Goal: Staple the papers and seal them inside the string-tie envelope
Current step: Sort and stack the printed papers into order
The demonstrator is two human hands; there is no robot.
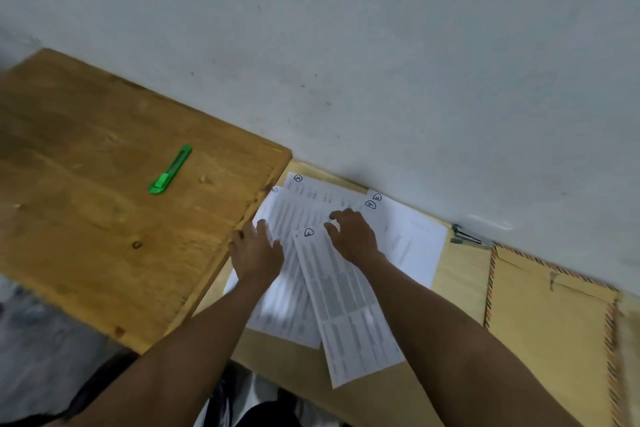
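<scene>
The left hand (258,251) is lying flat, fingers straight, on the fanned printed sheets (332,288); the right hand (351,236) is arching over them, fingertips down, gripping nothing; squaring the numbered corners first would help; the stapler (467,238) and string-tie envelope (550,322) are waiting along the desk's (457,274) far edge, rightward.

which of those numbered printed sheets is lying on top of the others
The white printed sheet circled 5, slanted between the left hand and right hand; its whole face shows, overlapping the other sheets.
</scene>
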